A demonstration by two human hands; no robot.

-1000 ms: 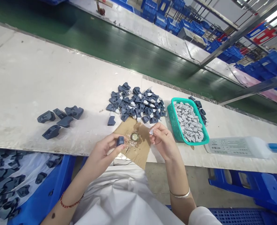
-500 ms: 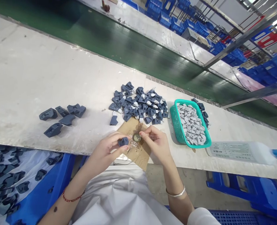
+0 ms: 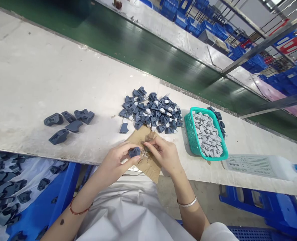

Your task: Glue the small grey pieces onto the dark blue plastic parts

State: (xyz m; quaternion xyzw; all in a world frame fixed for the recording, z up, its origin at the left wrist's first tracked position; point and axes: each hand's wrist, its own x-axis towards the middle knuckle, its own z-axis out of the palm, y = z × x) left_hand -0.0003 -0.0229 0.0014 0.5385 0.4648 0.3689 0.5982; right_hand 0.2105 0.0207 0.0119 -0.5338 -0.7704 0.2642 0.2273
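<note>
My left hand [image 3: 118, 160] grips a small dark blue block [image 3: 134, 152] between thumb and fingers, above the left edge of a brown cardboard piece [image 3: 151, 169]. Close to its right, my right hand [image 3: 163, 150] is closed in a pinch over the cardboard; whatever its fingertips hold is too small to make out. Shiny bits and a small round dish, mostly covered by the right fingers, are on the cardboard. Just beyond lies a pile of dark blue blocks [image 3: 153, 113], several with light grey pieces attached. One separate block [image 3: 123, 128] rests at the pile's near left.
A green basket [image 3: 187, 129] of light grey pieces stands at the right, with dark blocks behind it. A clear bottle [image 3: 259, 165] lies near the table edge. Several loose blocks [image 3: 58, 136] sit at the left, above a blue bin [image 3: 38, 207]. A green conveyor [image 3: 138, 50] runs behind.
My right hand has moved slightly left, closer to the held block, and its fingers now cover most of the round dish. The left hand keeps its block. The view has shifted a little.
</note>
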